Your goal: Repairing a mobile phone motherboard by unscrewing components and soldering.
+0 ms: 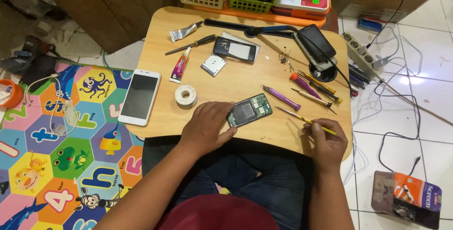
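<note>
Pinning 1 circuit board under left hand fingers — right hand clamped on 1 yellow tool.

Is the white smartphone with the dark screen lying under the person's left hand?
No: the white smartphone lies apart at the table's left edge, while the left hand rests on the opened phone with the green circuit board.
</note>
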